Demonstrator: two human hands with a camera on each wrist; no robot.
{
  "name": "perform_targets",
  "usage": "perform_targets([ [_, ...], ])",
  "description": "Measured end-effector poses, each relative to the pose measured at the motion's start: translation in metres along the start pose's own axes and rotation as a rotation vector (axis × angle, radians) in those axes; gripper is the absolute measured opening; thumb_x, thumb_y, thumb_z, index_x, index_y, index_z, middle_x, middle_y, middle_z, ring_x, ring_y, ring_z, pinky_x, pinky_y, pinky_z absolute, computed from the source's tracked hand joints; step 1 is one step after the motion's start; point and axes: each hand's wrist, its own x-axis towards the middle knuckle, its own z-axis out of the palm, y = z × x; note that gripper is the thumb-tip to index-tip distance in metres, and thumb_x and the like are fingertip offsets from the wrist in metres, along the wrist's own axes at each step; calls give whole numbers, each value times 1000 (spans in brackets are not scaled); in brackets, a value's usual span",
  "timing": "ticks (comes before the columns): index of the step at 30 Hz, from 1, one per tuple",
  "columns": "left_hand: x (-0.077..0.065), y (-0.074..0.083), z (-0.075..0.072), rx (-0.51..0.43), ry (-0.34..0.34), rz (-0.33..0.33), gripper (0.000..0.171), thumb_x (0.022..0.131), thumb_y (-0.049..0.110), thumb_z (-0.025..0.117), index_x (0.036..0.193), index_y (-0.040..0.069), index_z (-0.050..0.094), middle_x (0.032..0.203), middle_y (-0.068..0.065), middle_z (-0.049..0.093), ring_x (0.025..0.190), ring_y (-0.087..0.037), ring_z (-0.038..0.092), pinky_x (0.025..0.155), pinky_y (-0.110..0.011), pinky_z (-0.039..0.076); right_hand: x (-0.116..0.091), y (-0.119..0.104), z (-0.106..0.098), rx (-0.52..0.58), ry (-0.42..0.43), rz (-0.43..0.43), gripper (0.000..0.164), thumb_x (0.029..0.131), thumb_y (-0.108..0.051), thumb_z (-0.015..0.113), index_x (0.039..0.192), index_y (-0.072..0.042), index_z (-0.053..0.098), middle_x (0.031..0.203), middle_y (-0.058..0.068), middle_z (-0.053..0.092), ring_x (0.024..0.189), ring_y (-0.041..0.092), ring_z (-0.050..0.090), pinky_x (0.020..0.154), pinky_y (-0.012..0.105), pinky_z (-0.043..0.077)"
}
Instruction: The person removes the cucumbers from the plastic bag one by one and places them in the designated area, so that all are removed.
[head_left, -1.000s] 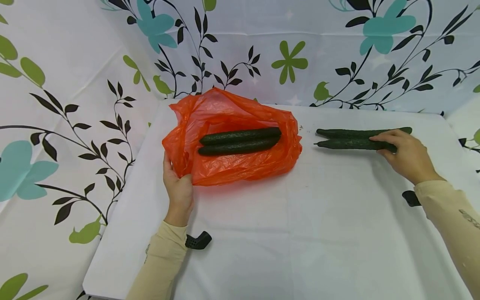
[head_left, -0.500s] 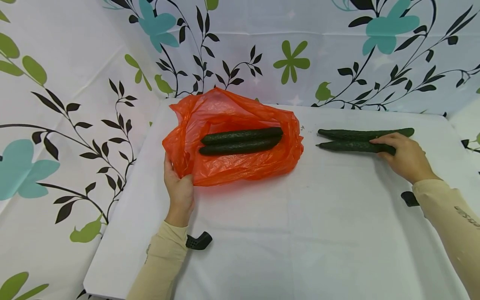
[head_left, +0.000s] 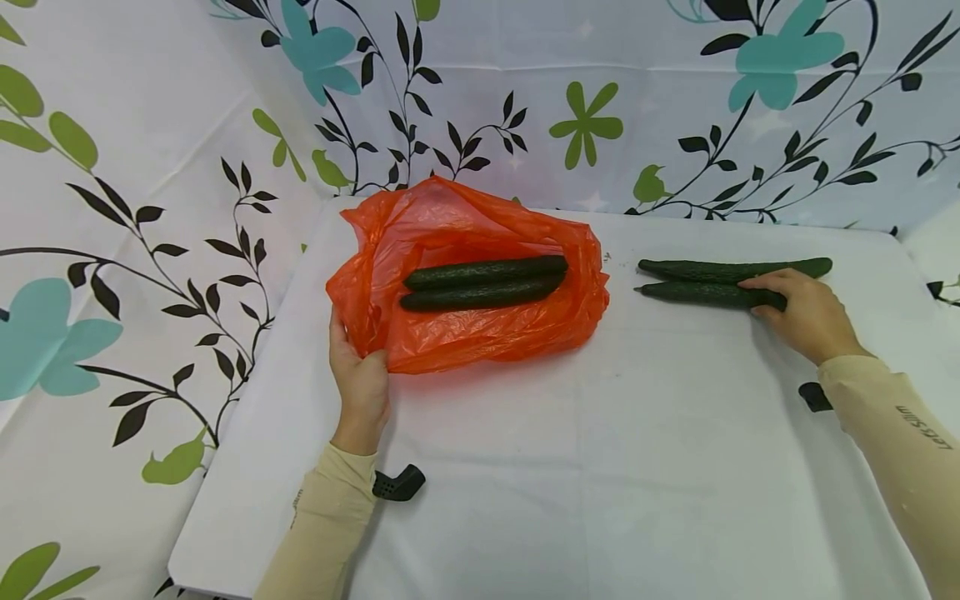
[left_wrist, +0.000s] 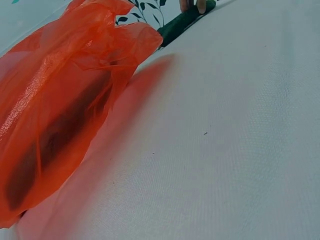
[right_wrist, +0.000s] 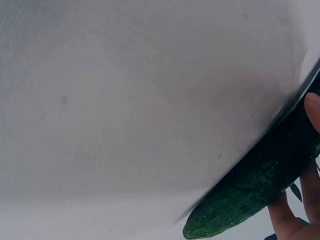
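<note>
At the left of the table, my left hand (head_left: 358, 392) grips the lower left edge of an orange-red plastic bag (head_left: 480, 346), thumb on the near side. Two dark green cucumbers (head_left: 483, 283) lie side by side in the spread bag; from the left wrist view a dark shape shows through the film. On the right, my right hand (head_left: 806, 312) holds the nearer of two more cucumbers near its right end, the nearer cucumber (head_left: 690, 292). The farther cucumber (head_left: 697, 270) lies right behind it, touching or nearly so. In the right wrist view the thumb (right_wrist: 313, 107) presses the held cucumber.
A white table (head_left: 480, 500) carries everything, with its left edge running diagonally toward the front. Behind and to the left hangs a patterned cloth (head_left: 525, 67) with leaves and flowers. Black wrist devices (head_left: 399, 483) sit on both forearms.
My right hand and forearm have shifted slightly left, and the near cucumber's right end with them. The view has drifted a little. The left hand and bag stay put.
</note>
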Motion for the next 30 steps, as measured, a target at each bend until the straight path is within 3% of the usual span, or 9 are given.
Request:
perform_targets([
  [16, -2, 0, 4, -28, 7, -23, 97, 81, -33, 37, 160, 22, 23, 152, -1, 39, 138, -30, 41, 112, -50, 37, -3, -2, -1, -23, -19, 69, 38, 89, -3, 72, 127, -4, 67, 135, 31, 52, 121, 59, 45, 93, 76, 37],
  [22, -3, 0, 5, -32, 7, -15, 98, 79, -34, 35, 160, 20, 23, 151, -2, 39, 139, -29, 41, 114, -50, 36, -5, -3, -10, -25, -18, 89, 38, 90, -9, 73, 127, -4, 67, 135, 33, 51, 119, 61, 45, 88, 75, 39],
  [30, -3, 0, 4, -17, 5, -11, 97, 78, -34, 35, 159, 17, 24, 151, -2, 39, 139, -28, 40, 113, -46, 38, -1, -28, -29, 118, 14, 6, 45, 94, -31, 73, 131, -6, 66, 135, 24, 55, 128, 52, 44, 105, 72, 32],
])
